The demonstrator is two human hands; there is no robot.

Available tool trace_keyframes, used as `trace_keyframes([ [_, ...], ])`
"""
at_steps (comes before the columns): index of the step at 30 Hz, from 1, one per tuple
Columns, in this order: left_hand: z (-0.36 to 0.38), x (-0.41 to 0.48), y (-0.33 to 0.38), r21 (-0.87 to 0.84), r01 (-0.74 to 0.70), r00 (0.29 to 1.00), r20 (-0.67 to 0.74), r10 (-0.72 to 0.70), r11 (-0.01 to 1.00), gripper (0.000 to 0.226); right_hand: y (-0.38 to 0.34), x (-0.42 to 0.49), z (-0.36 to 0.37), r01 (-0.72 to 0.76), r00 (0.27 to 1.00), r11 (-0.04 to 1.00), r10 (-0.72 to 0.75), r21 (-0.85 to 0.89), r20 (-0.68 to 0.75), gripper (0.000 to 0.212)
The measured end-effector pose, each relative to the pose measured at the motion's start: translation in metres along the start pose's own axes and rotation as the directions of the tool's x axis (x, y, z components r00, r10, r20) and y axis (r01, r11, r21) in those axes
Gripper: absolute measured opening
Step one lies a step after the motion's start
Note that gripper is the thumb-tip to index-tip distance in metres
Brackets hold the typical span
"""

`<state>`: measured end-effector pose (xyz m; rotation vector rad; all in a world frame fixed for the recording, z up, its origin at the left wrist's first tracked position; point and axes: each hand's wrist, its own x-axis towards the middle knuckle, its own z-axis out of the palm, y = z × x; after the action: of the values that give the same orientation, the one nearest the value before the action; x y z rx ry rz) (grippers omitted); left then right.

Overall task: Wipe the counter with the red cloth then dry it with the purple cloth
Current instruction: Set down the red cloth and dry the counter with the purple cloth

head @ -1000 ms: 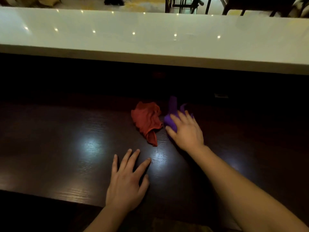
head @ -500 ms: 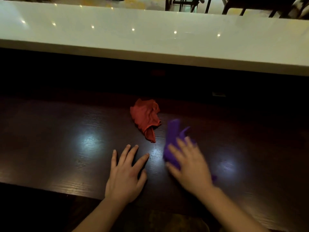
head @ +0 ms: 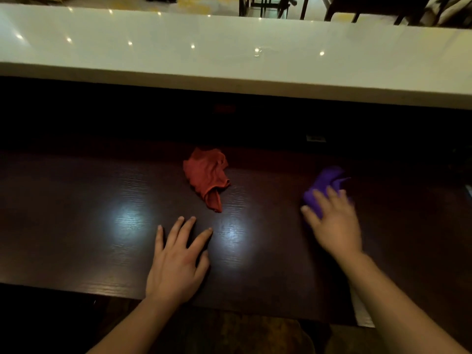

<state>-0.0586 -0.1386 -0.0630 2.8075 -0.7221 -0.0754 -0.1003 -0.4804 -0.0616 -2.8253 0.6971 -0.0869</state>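
Observation:
A crumpled red cloth (head: 207,178) lies loose near the middle of the dark wooden counter (head: 76,226), touched by neither hand. To its right, my right hand (head: 332,221) presses flat on a bunched purple cloth (head: 322,186), whose far part sticks out beyond my fingers. The hand is slightly blurred. My left hand (head: 176,261) rests palm down on the counter near its front edge, fingers spread, holding nothing, just below the red cloth.
A raised pale stone ledge (head: 229,62) runs across the back, above a dark recess. Chair legs (head: 265,6) stand on the floor beyond it. The counter's front edge (head: 63,290) runs close to my body.
My right hand has swept the purple cloth from beside the red cloth toward me and then far out to the right. The left hand and the red cloth have stayed put.

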Motion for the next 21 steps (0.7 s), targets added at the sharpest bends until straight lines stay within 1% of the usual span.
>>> trace_keyframes([
  [2, -0.001, 0.0, 0.0, -0.003, 0.001, 1.0, 0.006, -0.001, 1.0, 0.052, -0.034, -0.036, 0.014, 0.234, 0.972, 0.972, -0.234, -0.009, 0.018, 0.061],
  [4, 0.001, 0.0, 0.0, 0.005, -0.003, 1.0, 0.006, 0.003, 1.0, 0.052, -0.051, -0.064, 0.021, 0.414, 0.907, 0.91, -0.412, 0.0, 0.09, 0.061],
  [5, 0.001, 0.0, 0.0, 0.012, -0.004, 1.0, 0.005, 0.004, 1.0, 0.052, -0.052, -0.059, 0.02, 0.459, 0.882, 0.888, -0.457, 0.01, 0.117, 0.06],
  [7, 0.002, -0.001, -0.002, 0.023, 0.003, 1.0, 0.002, -0.003, 1.0, 0.052, -0.05, -0.023, 0.017, 0.478, 0.872, 0.878, -0.475, 0.0, 0.12, 0.06],
  [9, 0.002, -0.001, -0.003, 0.03, 0.038, 0.999, -0.006, -0.038, 0.999, 0.053, -0.046, 0.028, 0.013, 0.419, 0.905, 0.906, -0.411, -0.058, 0.109, 0.059],
  [11, 0.001, -0.001, -0.003, 0.025, 0.08, 0.996, -0.026, -0.08, 0.996, 0.054, -0.038, 0.074, 0.009, 0.284, 0.957, 0.956, -0.277, -0.078, 0.085, 0.058],
  [13, 0.001, -0.002, -0.003, 0.019, 0.09, 0.995, -0.039, -0.089, 0.996, 0.054, -0.018, 0.094, 0.003, 0.136, 0.99, 0.987, -0.132, -0.087, 0.053, 0.061],
  [15, 0.001, -0.002, -0.005, 0.001, 0.084, 0.995, -0.049, -0.084, 0.996, 0.054, 0.009, 0.081, -0.002, 0.01, 0.999, 0.996, -0.007, -0.088, 0.031, 0.065],
  [17, 0.001, -0.003, -0.006, -0.009, 0.079, 0.995, -0.053, -0.08, 0.997, 0.054, 0.035, 0.04, -0.006, -0.108, 0.994, 0.991, 0.107, -0.076, -0.017, 0.07],
  [19, 0.0, -0.002, -0.005, -0.012, 0.073, 0.996, -0.051, -0.074, 0.997, 0.053, 0.045, -0.01, -0.007, -0.215, 0.975, 0.975, 0.212, -0.056, -0.065, 0.075],
  [20, 0.0, -0.001, -0.005, -0.013, 0.07, 0.996, -0.048, -0.07, 0.997, 0.053, 0.04, -0.031, -0.004, -0.243, 0.968, 0.969, 0.239, -0.05, -0.077, 0.074],
  [21, 0.001, -0.001, -0.005, -0.014, 0.068, 0.997, -0.043, -0.069, 0.998, 0.053, 0.027, -0.051, 0.002, -0.23, 0.971, 0.972, 0.225, -0.052, -0.085, 0.071],
])
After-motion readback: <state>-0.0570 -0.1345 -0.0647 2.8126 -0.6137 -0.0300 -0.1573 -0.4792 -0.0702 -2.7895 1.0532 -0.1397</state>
